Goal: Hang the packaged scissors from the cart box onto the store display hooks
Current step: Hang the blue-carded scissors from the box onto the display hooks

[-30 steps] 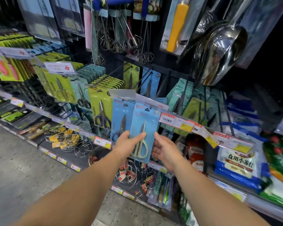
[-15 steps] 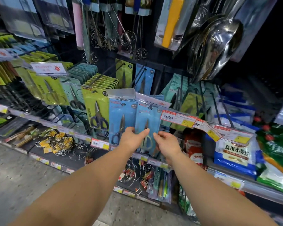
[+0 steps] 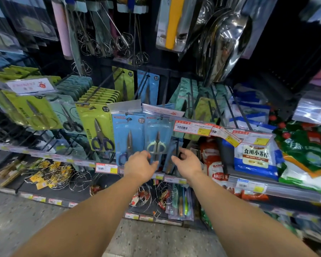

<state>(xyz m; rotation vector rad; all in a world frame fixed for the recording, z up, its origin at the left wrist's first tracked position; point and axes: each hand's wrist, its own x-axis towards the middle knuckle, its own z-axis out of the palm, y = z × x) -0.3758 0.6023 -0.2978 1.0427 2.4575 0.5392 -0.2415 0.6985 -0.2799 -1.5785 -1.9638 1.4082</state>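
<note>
1. The blue card pack with pale-handled scissors (image 3: 157, 140) hangs upright at the front of its black wire display hook (image 3: 145, 86), just right of a matching blue pack with dark-handled scissors (image 3: 127, 140). It sits at the near end of the peg because that is where new stock slides on.
2. The left hand (image 3: 140, 166) hovers at the pack's lower edge, fingers loosely curled and slightly apart, gripping nothing. Whether the fingertips touch the card is hard to tell through the blur.
3. The right hand (image 3: 188, 163) floats just right of the pack, fingers spread and relaxed, holding nothing, with a clear gap to the card.
4. Both hands flank the bottom of the pack, which looks like steadying it so it hangs straight and stops swinging.
5. A red-and-yellow price tag strip (image 3: 192, 127) juts out just right of the pack's top, so the hands stay low to avoid it.
6. To the left, a lime-green card pack of black-handled scissors (image 3: 98, 127) fronts its own full row.
7. This pack appears done; the cart box is not in view, so what remains I cannot judge.
</note>
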